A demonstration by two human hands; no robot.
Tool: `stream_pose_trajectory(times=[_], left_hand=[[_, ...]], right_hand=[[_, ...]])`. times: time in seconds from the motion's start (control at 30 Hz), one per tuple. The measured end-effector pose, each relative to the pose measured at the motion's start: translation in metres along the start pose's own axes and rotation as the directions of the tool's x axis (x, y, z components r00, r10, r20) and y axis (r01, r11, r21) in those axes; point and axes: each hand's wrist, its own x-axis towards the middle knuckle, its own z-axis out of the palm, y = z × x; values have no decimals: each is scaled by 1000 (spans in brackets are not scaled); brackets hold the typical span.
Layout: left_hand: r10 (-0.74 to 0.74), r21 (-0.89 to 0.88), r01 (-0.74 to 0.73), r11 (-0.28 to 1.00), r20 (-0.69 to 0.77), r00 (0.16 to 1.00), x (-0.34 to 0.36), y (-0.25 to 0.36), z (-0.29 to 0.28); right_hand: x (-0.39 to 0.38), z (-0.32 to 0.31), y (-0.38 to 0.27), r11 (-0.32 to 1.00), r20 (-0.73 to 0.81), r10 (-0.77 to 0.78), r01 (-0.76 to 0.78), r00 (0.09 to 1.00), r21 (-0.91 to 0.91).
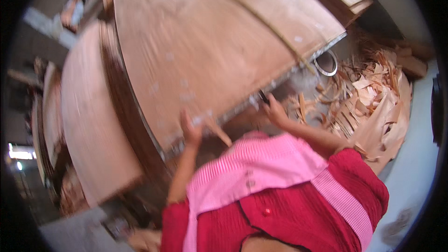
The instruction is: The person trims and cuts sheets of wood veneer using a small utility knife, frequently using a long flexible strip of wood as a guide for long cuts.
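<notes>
A wide stack of thin tan wood veneer sheets (210, 51) spreads in front of me, its near edge running up to the right. My left hand (191, 129) is at that near edge, toward the left corner. Motion blurs its fingers, so I cannot tell whether they grip anything. Just right of it, a narrow veneer strip (218, 131) sticks out over the edge toward me. My right hand (276, 111) is closed around a small dark tool (264, 97) beside the same edge, farther right. The tool's working end is not distinct.
A long thin strip (261, 16) lies across the sheets. A pale ring (328, 63) sits at the stack's right corner. Veneer scraps (373, 93) are heaped at right beside a pale wall (415, 158). Another veneer stack (91, 121) stands at left, past a dark gap.
</notes>
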Motion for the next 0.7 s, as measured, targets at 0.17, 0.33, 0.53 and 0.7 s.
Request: stream_pose_trajectory(times=[0.17,0.33,0.53,0.7], left_hand=[[85,188,-114,976,160,983,-15,23,-31],[-72,269,9,963,226,971,-6,40,1],[-113,265,50,963,228,967,-7,28,13],[-77,310,18,951,180,981,-6,35,12]], right_hand=[[12,28,-91,778,618,-302,563,726,-281],[39,83,-94,547,783,-363,796,505,-260],[41,107,-93,411,807,-416,878,419,-244],[53,38,-64,456,791,-251,789,558,-411]])
